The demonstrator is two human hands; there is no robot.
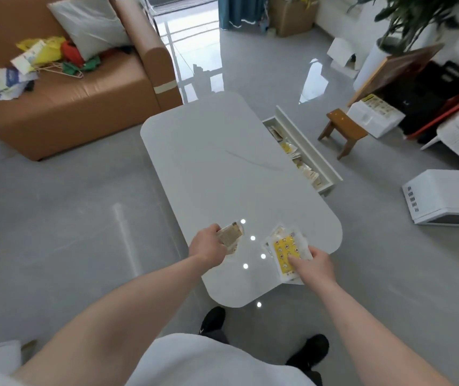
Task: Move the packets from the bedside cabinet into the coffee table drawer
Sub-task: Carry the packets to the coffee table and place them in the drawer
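Both hands hover over the near end of the white table [222,162]: the left hand [204,245] grips a beige packet [231,235], the right hand [316,267] pinches a stack of yellow packets [285,250]. At two o'clock from the hands, the open drawer [310,151] holds more packets [297,156] beside a wooden stool [343,129].

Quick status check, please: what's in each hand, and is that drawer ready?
Left hand grips beige packets; right hand grips yellow packets. Drawer open on coffee table right side, packets already inside. Nothing in the way.
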